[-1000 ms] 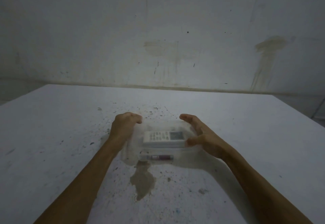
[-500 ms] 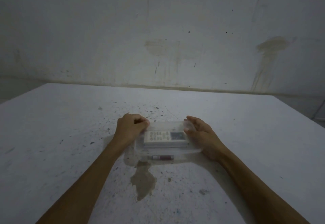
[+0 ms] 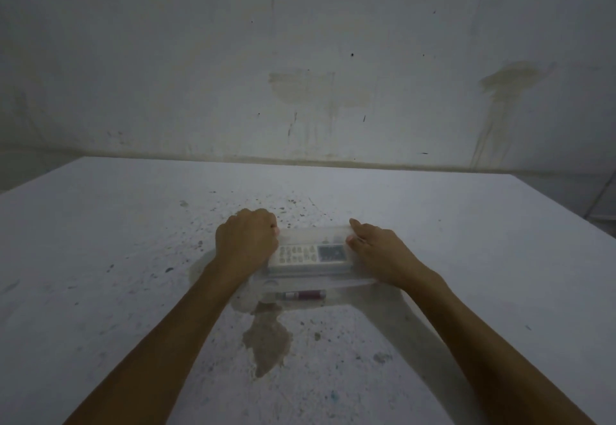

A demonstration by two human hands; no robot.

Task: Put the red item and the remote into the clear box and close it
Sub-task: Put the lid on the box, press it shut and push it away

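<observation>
Clear box [image 3: 346,289] lies crosswise; my left hand [image 3: 245,244], fisted, and right hand [image 3: 378,253], flat, press 1 end each, gripping nothing

The white table [image 3: 100,258] (speckled, with a brown stain [image 3: 266,341]) carries the clear box [image 3: 313,235].

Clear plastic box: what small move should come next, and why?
Probably press both ends of the lid down: the left hand grips and right hand presses the clear plastic box, white remote and red tube lie inside, and latching is not evident.
</observation>
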